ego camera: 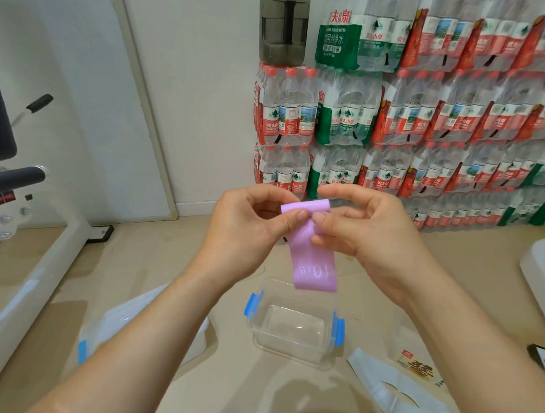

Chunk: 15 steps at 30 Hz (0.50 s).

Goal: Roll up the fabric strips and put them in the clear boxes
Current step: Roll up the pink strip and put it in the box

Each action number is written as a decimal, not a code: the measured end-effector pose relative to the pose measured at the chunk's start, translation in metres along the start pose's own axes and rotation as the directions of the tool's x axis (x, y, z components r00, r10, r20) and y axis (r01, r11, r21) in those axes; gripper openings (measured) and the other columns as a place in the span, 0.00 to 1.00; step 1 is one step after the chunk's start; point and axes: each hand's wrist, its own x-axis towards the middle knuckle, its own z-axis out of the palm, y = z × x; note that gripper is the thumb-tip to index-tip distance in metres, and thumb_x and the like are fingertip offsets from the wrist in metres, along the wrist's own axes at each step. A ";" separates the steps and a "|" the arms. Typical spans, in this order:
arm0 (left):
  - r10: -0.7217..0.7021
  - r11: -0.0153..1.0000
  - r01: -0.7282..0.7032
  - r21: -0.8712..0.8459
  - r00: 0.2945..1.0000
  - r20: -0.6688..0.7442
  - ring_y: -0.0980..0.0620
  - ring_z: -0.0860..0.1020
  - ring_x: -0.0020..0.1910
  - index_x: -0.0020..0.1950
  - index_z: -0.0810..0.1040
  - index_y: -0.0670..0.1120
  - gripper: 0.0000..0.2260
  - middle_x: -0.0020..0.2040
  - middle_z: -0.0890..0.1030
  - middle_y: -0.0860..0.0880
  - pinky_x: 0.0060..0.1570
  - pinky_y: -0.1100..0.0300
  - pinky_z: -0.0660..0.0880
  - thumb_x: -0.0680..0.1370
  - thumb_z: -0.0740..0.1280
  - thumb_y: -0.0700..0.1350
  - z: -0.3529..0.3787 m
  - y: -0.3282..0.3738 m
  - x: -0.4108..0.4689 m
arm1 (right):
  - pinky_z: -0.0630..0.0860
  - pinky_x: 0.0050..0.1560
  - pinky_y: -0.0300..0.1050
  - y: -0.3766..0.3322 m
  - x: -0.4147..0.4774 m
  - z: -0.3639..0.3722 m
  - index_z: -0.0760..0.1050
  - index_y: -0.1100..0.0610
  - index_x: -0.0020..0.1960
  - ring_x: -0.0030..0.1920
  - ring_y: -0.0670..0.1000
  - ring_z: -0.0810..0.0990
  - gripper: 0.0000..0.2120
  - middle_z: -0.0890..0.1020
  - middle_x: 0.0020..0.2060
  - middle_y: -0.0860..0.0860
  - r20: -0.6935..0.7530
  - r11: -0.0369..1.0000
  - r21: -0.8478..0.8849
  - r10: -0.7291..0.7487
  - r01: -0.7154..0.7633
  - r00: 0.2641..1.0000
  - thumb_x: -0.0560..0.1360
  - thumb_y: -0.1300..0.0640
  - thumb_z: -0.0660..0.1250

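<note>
Hanging vertically from pinching fingers, end down: purple strip

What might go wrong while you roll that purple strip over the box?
The roll at the top of the purple strip is barely started, pinched by the left hand and right hand; a loose grip might let it unwind. Dropped, it could miss the clear box.

The lilac strip looks like smooth, matt, rubbery stuff with faint pale lettering. The box below it is clear glossy plastic with blue plastic clasps. The floor is smooth and beige, with a faint sheen.
</note>
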 end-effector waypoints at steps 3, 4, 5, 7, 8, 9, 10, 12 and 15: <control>0.012 1.000 -0.012 -0.023 1.000 0.004 0.56 0.81 0.34 0.39 0.81 0.45 0.07 0.33 0.83 0.53 0.36 0.64 0.79 0.69 0.74 0.34 0.002 0.001 -0.001 | 0.83 0.40 0.43 0.000 0.000 0.002 0.79 0.58 0.53 0.38 0.50 0.85 0.10 0.85 0.37 0.56 -0.035 1.000 0.012 -0.014 0.014 0.999 0.72 0.65 0.71; 0.016 1.000 -0.016 -0.021 1.000 0.008 0.55 0.80 0.35 0.39 0.81 0.45 0.08 0.33 0.83 0.53 0.37 0.63 0.79 0.69 0.75 0.33 0.002 0.001 -0.001 | 0.83 0.40 0.43 0.001 0.000 0.002 0.79 0.58 0.53 0.38 0.50 0.85 0.10 0.86 0.36 0.55 -0.045 1.000 0.011 -0.020 0.021 0.999 0.72 0.65 0.71; 0.018 1.000 -0.018 -0.011 1.000 0.015 0.54 0.80 0.35 0.39 0.81 0.45 0.08 0.34 0.83 0.51 0.38 0.61 0.79 0.69 0.75 0.33 0.002 0.000 -0.001 | 0.82 0.40 0.43 0.001 0.001 0.002 0.79 0.58 0.53 0.38 0.50 0.85 0.11 0.86 0.36 0.55 -0.052 1.000 0.009 -0.024 0.025 0.998 0.72 0.66 0.71; 0.006 1.000 -0.006 0.004 0.998 0.064 0.52 0.79 0.37 0.41 0.80 0.43 0.08 0.37 0.82 0.48 0.40 0.58 0.79 0.68 0.75 0.33 0.000 0.000 0.000 | 0.82 0.42 0.43 0.002 0.001 0.001 0.78 0.57 0.56 0.38 0.51 0.85 0.14 0.86 0.38 0.56 -0.049 1.000 0.000 -0.028 0.028 0.998 0.72 0.68 0.71; -0.012 1.000 0.013 -0.007 0.994 0.107 0.52 0.79 0.37 0.42 0.79 0.43 0.08 0.38 0.83 0.47 0.41 0.58 0.79 0.68 0.75 0.33 -0.002 0.000 0.000 | 0.82 0.43 0.44 0.002 0.000 0.000 0.77 0.57 0.57 0.39 0.52 0.85 0.16 0.87 0.39 0.56 -0.043 0.999 -0.011 -0.031 0.030 0.999 0.71 0.68 0.71; -0.035 0.999 0.040 -0.027 0.987 0.154 0.53 0.80 0.38 0.43 0.79 0.42 0.08 0.39 0.83 0.47 0.41 0.59 0.79 0.69 0.74 0.33 -0.005 0.000 0.000 | 0.83 0.45 0.45 0.002 0.001 -0.001 0.77 0.57 0.58 0.39 0.53 0.85 0.17 0.87 0.40 0.56 -0.037 0.999 -0.031 -0.036 0.035 0.999 0.71 0.69 0.71; -0.060 0.997 0.069 -0.045 0.980 0.192 0.54 0.80 0.37 0.44 0.80 0.42 0.07 0.38 0.83 0.47 0.41 0.62 0.79 0.69 0.74 0.35 -0.007 0.000 0.001 | 0.83 0.46 0.46 0.002 0.000 -0.002 0.77 0.56 0.58 0.40 0.54 0.85 0.18 0.87 0.40 0.56 -0.032 0.997 -0.059 -0.044 0.042 0.999 0.71 0.69 0.71; -0.095 0.992 0.110 -0.059 0.973 0.210 0.56 0.81 0.36 0.44 0.80 0.42 0.06 0.36 0.84 0.50 0.39 0.66 0.77 0.69 0.74 0.38 -0.011 0.002 0.000 | 0.82 0.47 0.48 0.002 -0.001 -0.002 0.76 0.55 0.58 0.42 0.56 0.86 0.19 0.87 0.41 0.55 -0.018 0.994 -0.101 -0.053 0.051 0.998 0.70 0.70 0.71; -0.100 0.992 0.112 -0.057 0.978 0.180 0.57 0.82 0.35 0.42 0.81 0.43 0.05 0.34 0.84 0.51 0.36 0.68 0.76 0.69 0.74 0.37 -0.010 0.003 0.001 | 0.82 0.48 0.49 0.001 -0.001 -0.002 0.77 0.55 0.56 0.43 0.58 0.85 0.18 0.86 0.41 0.56 -0.006 0.992 -0.112 -0.052 0.051 0.999 0.69 0.70 0.72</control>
